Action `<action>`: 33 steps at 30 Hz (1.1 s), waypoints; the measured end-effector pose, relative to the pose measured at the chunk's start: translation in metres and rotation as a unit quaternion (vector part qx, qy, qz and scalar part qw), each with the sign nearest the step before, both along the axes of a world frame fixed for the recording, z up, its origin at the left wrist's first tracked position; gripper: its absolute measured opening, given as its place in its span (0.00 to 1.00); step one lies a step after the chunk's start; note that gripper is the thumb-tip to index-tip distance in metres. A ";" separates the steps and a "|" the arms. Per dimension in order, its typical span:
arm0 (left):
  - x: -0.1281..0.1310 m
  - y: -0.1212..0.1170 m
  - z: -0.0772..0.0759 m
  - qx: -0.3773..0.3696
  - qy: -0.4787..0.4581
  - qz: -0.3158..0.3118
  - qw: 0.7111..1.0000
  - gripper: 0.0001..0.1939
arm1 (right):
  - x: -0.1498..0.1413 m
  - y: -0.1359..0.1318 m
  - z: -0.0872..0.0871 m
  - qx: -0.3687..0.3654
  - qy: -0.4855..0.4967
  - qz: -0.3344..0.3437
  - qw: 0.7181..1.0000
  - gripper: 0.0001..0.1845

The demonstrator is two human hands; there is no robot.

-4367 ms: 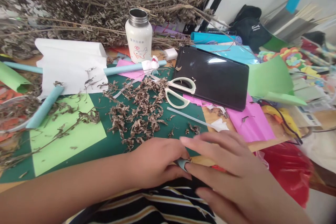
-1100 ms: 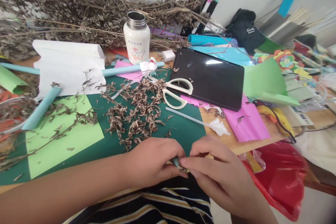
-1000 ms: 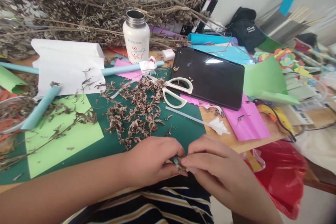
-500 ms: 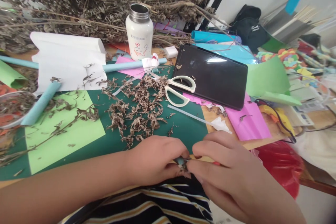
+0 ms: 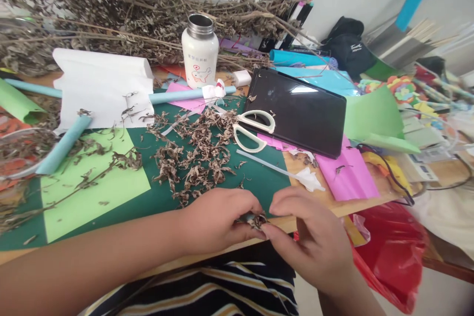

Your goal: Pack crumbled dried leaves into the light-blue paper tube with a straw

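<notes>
My left hand is wrapped round a short light-blue paper tube, mostly hidden by the fingers. Dried leaves fill and poke out of its right-hand end. My right hand is beside that end, thumb tip against the leaves, the index finger bent above and apart from the thumb. A loose heap of dried leaves lies just beyond on the green mat. Cream-handled scissors rest at the heap's right side, their blades hidden.
Behind stand a white bottle without a lid and a pile of dry stalks. A black tablet lies to the right. Another blue tube and light-green paper are at left. A red plastic bag hangs below the table edge.
My right fingers have lifted and spread away from the tube's end, leaving the thumb at the leaves. More of the leafy opening shows. The left hand keeps its hold.
</notes>
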State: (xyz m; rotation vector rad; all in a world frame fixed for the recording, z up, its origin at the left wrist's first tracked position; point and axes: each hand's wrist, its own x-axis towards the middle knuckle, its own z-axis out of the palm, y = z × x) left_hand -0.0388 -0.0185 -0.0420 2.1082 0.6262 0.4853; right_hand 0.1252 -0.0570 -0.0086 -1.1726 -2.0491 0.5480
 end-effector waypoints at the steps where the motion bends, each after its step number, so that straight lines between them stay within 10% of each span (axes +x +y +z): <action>1: 0.000 0.000 0.000 0.003 -0.003 0.004 1.000 0.09 | 0.000 0.001 -0.001 -0.004 0.020 0.008 1.000 0.09; 10: 0.000 0.001 0.003 -0.005 0.004 0.003 1.000 0.09 | 0.001 0.007 0.011 0.044 -0.122 0.081 0.988 0.04; 20: -0.001 0.002 0.001 0.009 -0.003 -0.006 1.000 0.10 | 0.007 0.008 0.006 -0.006 -0.054 0.069 0.996 0.04; 33: -0.001 0.003 0.001 -0.006 -0.012 0.004 1.000 0.10 | 0.007 0.005 0.034 0.011 -0.315 0.084 0.945 0.10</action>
